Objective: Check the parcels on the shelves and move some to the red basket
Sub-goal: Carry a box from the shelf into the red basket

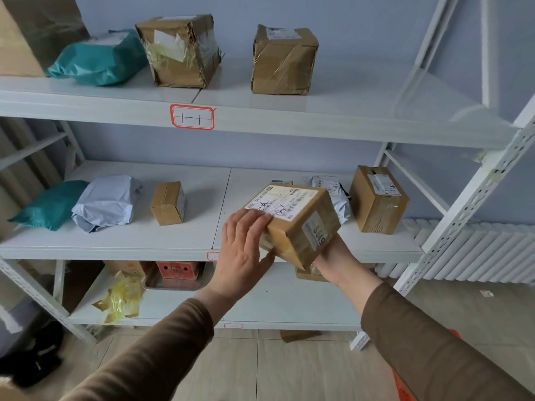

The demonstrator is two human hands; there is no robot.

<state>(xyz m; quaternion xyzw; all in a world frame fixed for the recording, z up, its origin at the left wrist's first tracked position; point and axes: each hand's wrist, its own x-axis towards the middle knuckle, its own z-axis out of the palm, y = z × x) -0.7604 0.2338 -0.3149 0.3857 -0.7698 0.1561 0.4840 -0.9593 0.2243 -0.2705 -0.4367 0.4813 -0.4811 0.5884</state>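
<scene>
Top shelf (260, 111): you have two taped brown boxes (179, 50) (283, 60), one teal poly bag (98, 59), and one large carton (29, 33) cut off at the left edge.

Middle shelf (115, 244): two brown boxes standing, one small (168, 203), one larger (377, 198); three poly bags, one teal (52, 205), two pale grey (105, 202) (337, 192).

One labelled box (292, 224) between your two hands, left (243, 256), right (335, 256).

Two red-bordered shelf tags are fully visible (192, 116) (233, 325); a third (212, 256) is partly hidden.

Both arms wear long brown sleeves (162, 351) of soft knit-like cloth, ending at the wrists just behind each bare hand (241, 256); no gloves, rings or watch show.
</scene>
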